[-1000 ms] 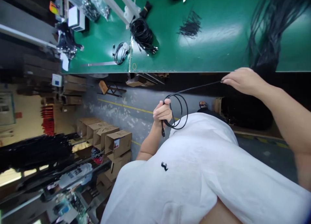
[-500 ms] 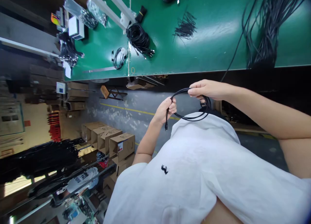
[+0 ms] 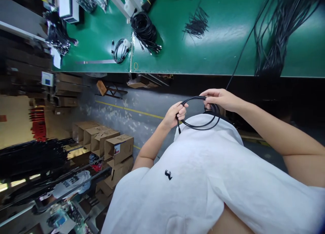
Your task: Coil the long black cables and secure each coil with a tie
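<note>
A black cable [image 3: 200, 127] is looped into a loose coil in front of my white shirt. My left hand [image 3: 176, 114] is closed round the coil's left side, and a short cable end hangs below the fingers. At the upper right of the coil, my right hand [image 3: 218, 98] pinches the cable between thumb and fingers. From near the right hand a single strand runs up to the big bundle of black cables [image 3: 276, 41] on the green table [image 3: 228, 54].
On the table lie a coiled cable bundle [image 3: 144, 29], a small cable coil [image 3: 120, 51] and a pile of short black ties [image 3: 196, 24]. Open cardboard boxes [image 3: 118, 147] and a wooden stool [image 3: 108, 89] stand on the floor. Another person [image 3: 72, 185] is at the lower left.
The right hand has shifted slightly along the coil, and another loop now shows at the coil's lower right. The view has turned a little, so the surroundings sit further left.
</note>
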Available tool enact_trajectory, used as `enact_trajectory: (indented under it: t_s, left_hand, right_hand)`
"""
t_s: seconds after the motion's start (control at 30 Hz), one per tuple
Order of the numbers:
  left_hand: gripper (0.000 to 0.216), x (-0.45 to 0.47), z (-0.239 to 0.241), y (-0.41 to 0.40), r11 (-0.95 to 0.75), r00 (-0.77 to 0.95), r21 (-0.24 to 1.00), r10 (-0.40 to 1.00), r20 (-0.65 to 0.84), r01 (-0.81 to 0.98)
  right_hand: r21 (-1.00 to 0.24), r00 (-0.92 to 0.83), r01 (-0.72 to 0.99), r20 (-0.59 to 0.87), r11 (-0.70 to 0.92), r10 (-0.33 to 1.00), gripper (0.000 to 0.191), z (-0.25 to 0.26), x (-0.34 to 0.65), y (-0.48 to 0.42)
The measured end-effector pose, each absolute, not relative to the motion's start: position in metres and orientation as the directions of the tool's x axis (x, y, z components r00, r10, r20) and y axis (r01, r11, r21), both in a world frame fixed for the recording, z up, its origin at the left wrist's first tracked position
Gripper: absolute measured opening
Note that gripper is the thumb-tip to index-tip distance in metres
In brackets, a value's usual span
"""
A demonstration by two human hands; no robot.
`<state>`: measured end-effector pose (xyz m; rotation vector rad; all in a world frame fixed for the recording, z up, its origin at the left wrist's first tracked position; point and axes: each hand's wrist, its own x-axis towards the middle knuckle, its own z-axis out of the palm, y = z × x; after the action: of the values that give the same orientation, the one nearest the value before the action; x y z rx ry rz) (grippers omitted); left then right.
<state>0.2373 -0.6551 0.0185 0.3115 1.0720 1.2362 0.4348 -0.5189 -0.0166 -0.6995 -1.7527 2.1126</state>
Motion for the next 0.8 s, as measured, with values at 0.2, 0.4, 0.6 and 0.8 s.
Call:
enact_trajectory:
  t_s: [0.2,0.4,0.6,0.8]
  left_hand:
    - [0.027,0.254,0.012,-0.653,0.395,-0.047,0.602,0.81,-0.585,-0.694]
    - [0.032,0.25,0.019,-0.653,0.465,0.052,0.534,0.786,-0.616,-0.706]
    - [0.032,0.253,0.016,-0.654,0.449,0.045,0.519,0.786,-0.617,-0.728]
    - [0.044,0.238,0.023,-0.662,0.312,0.016,0.444,0.832,-0.554,-0.84]
  right_hand:
    - [-0.981,-0.614,0.141,0.018,0.131,0.789,0.035,-0.032,0.434,-0.525]
    - [-0.729,-0.761,0.326,0.175,0.602,0.625,0.038,-0.008,0.441,-0.486]
    - [-0.713,-0.72,0.366,0.191,0.599,0.668,0.042,0.006,0.437,-0.482]
    - [-0.681,-0.734,0.408,0.151,0.607,0.662,0.042,-0.038,0.47,-0.447]
